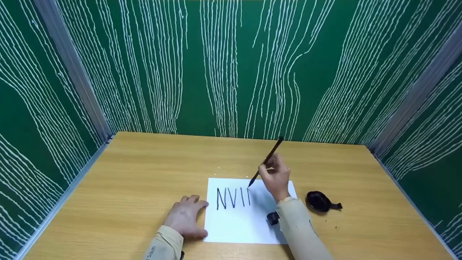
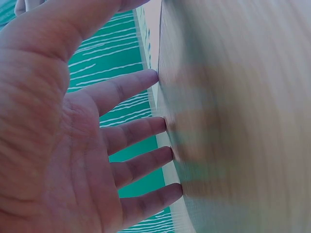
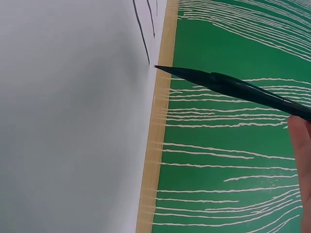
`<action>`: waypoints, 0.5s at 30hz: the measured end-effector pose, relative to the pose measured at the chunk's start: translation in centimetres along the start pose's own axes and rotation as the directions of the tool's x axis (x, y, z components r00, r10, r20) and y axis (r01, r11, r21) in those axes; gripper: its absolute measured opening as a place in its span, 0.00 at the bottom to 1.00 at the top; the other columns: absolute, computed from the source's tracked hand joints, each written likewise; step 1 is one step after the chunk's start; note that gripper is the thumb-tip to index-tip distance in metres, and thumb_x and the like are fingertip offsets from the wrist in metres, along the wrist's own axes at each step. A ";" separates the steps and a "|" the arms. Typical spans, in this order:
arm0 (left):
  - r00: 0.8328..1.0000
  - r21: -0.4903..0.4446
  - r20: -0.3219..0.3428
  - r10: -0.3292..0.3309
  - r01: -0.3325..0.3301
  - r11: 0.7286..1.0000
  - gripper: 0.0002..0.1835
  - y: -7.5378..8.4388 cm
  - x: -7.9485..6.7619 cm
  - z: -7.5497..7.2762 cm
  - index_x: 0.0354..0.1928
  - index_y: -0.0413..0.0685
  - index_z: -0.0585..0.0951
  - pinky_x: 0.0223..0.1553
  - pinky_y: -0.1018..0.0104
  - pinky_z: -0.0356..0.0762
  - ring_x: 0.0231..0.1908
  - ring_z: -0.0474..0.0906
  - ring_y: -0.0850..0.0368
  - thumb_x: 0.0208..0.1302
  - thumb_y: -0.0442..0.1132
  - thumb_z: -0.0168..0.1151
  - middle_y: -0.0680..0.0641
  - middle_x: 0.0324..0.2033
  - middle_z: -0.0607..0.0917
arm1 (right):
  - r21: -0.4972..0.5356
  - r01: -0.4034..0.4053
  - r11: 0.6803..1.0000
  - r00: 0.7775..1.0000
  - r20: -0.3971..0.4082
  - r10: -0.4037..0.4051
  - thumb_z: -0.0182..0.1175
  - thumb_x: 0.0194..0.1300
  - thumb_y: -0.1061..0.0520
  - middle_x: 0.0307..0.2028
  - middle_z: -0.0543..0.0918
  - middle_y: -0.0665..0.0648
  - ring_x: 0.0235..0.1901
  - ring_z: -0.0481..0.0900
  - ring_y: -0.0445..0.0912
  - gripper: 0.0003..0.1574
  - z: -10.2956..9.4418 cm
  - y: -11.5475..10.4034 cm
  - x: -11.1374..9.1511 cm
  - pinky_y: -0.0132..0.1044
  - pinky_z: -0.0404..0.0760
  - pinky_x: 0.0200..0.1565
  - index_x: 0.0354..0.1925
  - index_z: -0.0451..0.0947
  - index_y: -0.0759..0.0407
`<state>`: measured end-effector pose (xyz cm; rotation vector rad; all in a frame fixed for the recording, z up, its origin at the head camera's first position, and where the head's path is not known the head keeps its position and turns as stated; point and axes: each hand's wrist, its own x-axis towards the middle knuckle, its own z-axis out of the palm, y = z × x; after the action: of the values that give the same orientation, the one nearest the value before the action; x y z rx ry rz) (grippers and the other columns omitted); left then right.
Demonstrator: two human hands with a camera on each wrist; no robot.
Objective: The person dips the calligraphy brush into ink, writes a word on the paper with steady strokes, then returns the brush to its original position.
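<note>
My right hand (image 1: 277,177) pinches a dark paintbrush (image 1: 270,154) along its handle, over the upper part of a white sheet of paper (image 1: 238,225). The brush slants, its pointed tip close to the top of the last black stroke. Black strokes (image 1: 233,198) like "NVII" run across the upper left of the sheet. In the right wrist view the brush's dark bristles (image 3: 184,74) taper to a fine point near a line's end. With fingers spread, my left hand (image 1: 186,216) rests at the sheet's left edge, its fingertips (image 2: 150,76) on the wooden table.
A small black ink dish (image 1: 318,201) with a short handle stands right of the paper. Small crumbs (image 1: 336,227) lie near it on the wooden table (image 1: 126,187). Green walls (image 1: 252,72) with white wavy lines enclose the table at the back and both sides.
</note>
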<state>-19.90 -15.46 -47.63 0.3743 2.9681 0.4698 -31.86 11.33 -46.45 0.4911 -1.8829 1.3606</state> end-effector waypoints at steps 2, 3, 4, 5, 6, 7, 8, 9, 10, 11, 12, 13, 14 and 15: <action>1.000 0.003 -0.002 0.003 -0.003 1.000 0.46 0.0 0.0 0.0 0.57 0.60 0.68 0.53 0.41 0.62 0.57 0.61 0.42 0.26 0.62 0.68 0.44 0.58 0.66 | -0.009 -0.007 1.000 1.000 0.009 0.007 0.56 0.48 0.66 0.22 0.79 0.49 0.23 0.77 0.39 0.12 0.0 0.0 0.0 0.32 0.79 0.21 0.33 0.70 0.54; 1.000 0.003 -0.002 0.003 -0.003 1.000 0.46 0.0 0.0 0.0 0.57 0.60 0.68 0.53 0.41 0.62 0.57 0.61 0.42 0.26 0.62 0.68 0.44 0.58 0.66 | -0.012 -0.011 1.000 1.000 0.014 0.011 0.56 0.48 0.66 0.22 0.79 0.49 0.23 0.76 0.39 0.12 0.0 0.0 -0.1 0.32 0.79 0.21 0.33 0.70 0.54; 1.000 0.003 -0.003 0.004 -0.004 1.000 0.46 0.0 0.0 0.0 0.57 0.60 0.68 0.53 0.41 0.61 0.56 0.61 0.42 0.26 0.62 0.68 0.44 0.58 0.66 | -0.014 -0.017 1.000 1.000 0.020 0.017 0.56 0.48 0.66 0.22 0.79 0.48 0.23 0.76 0.39 0.12 0.0 0.1 -0.1 0.32 0.79 0.22 0.34 0.70 0.54; 1.000 0.004 -0.004 0.004 -0.004 1.000 0.46 0.1 0.0 -0.1 0.57 0.60 0.68 0.53 0.41 0.61 0.57 0.61 0.42 0.26 0.62 0.68 0.44 0.58 0.66 | -0.015 -0.023 1.000 0.999 0.025 0.023 0.56 0.48 0.65 0.22 0.79 0.48 0.23 0.76 0.39 0.12 0.0 0.1 -0.1 0.32 0.79 0.22 0.34 0.70 0.53; 1.000 0.004 -0.006 0.005 -0.005 1.000 0.46 0.1 -0.1 -0.1 0.57 0.60 0.68 0.53 0.41 0.61 0.57 0.61 0.42 0.25 0.62 0.68 0.44 0.58 0.66 | -0.016 -0.026 1.000 0.999 0.029 0.027 0.56 0.49 0.65 0.22 0.78 0.48 0.23 0.76 0.39 0.12 0.1 0.1 -0.1 0.32 0.79 0.22 0.34 0.70 0.53; 1.000 0.004 -0.007 0.005 -0.005 1.000 0.46 0.1 -0.1 0.0 0.57 0.61 0.68 0.53 0.41 0.61 0.57 0.61 0.42 0.25 0.62 0.68 0.44 0.58 0.66 | -0.017 -0.025 1.000 0.999 0.033 0.026 0.56 0.49 0.65 0.22 0.78 0.48 0.23 0.76 0.39 0.12 0.1 0.1 -0.2 0.32 0.79 0.22 0.34 0.70 0.53; 1.000 0.004 -0.008 0.006 -0.006 1.000 0.47 0.1 -0.1 0.0 0.57 0.61 0.68 0.53 0.41 0.61 0.56 0.61 0.42 0.25 0.62 0.68 0.44 0.58 0.66 | -0.014 -0.024 1.000 0.999 0.033 0.024 0.56 0.49 0.65 0.22 0.78 0.48 0.23 0.77 0.39 0.12 0.1 0.1 -0.1 0.32 0.79 0.22 0.34 0.70 0.53; 1.000 0.004 -0.012 0.008 -0.008 1.000 0.46 0.0 -0.1 0.0 0.57 0.60 0.68 0.53 0.41 0.61 0.56 0.61 0.42 0.25 0.62 0.68 0.44 0.58 0.66 | -0.008 -0.018 1.000 0.999 0.033 0.018 0.56 0.48 0.65 0.22 0.78 0.48 0.23 0.77 0.39 0.12 0.1 0.2 -0.1 0.31 0.79 0.22 0.34 0.70 0.55; 1.000 0.006 -0.017 0.012 -0.012 1.000 0.46 0.0 -0.1 0.0 0.57 0.60 0.68 0.53 0.41 0.62 0.56 0.61 0.42 0.26 0.62 0.68 0.44 0.58 0.67 | -0.005 -0.010 1.000 0.999 0.031 0.010 0.56 0.48 0.66 0.22 0.78 0.48 0.22 0.77 0.39 0.11 0.1 0.2 -0.1 0.30 0.79 0.21 0.33 0.70 0.56; 1.000 0.008 -0.021 0.015 -0.015 1.000 0.46 0.0 -0.2 0.0 0.56 0.60 0.68 0.52 0.42 0.62 0.56 0.61 0.43 0.26 0.62 0.68 0.44 0.58 0.67 | -0.004 -0.001 1.000 1.000 0.028 0.001 0.55 0.48 0.66 0.21 0.78 0.48 0.22 0.77 0.39 0.11 0.1 0.2 -0.1 0.30 0.79 0.21 0.33 0.71 0.57; 0.999 0.012 -0.025 0.019 -0.019 1.000 0.46 0.0 -0.2 0.0 0.56 0.60 0.68 0.52 0.42 0.62 0.56 0.61 0.43 0.26 0.62 0.67 0.44 0.58 0.67 | -0.004 0.007 1.000 1.000 0.025 -0.007 0.55 0.47 0.67 0.21 0.78 0.49 0.22 0.77 0.39 0.10 0.1 0.3 -0.1 0.29 0.78 0.20 0.32 0.71 0.59; 0.999 0.017 -0.029 0.022 -0.022 1.000 0.45 0.0 -0.2 0.1 0.56 0.60 0.68 0.52 0.42 0.63 0.56 0.61 0.43 0.26 0.62 0.67 0.44 0.58 0.67 | -0.004 0.013 1.000 1.000 0.022 -0.013 0.55 0.47 0.67 0.21 0.78 0.49 0.22 0.77 0.39 0.10 0.1 0.3 -0.1 0.29 0.78 0.20 0.32 0.71 0.60; 0.999 0.020 -0.033 0.024 -0.024 1.000 0.45 0.0 -0.2 0.0 0.56 0.60 0.68 0.52 0.42 0.63 0.56 0.61 0.43 0.26 0.62 0.67 0.44 0.58 0.67 | -0.004 0.015 1.000 1.000 0.020 -0.015 0.54 0.46 0.68 0.20 0.78 0.50 0.21 0.77 0.39 0.10 0.1 0.3 0.0 0.29 0.78 0.20 0.32 0.71 0.62; 0.999 0.022 -0.035 0.025 -0.025 0.999 0.45 0.0 -0.2 0.0 0.56 0.60 0.68 0.52 0.42 0.63 0.56 0.61 0.43 0.27 0.61 0.67 0.44 0.57 0.67 | -0.006 0.016 1.000 1.000 0.021 -0.016 0.54 0.46 0.68 0.20 0.77 0.50 0.21 0.77 0.39 0.10 0.0 0.3 0.0 0.29 0.78 0.20 0.32 0.70 0.63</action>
<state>-19.69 -15.49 -47.65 0.4103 3.0080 0.4514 -32.07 11.41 -46.67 0.5176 -1.8954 1.3440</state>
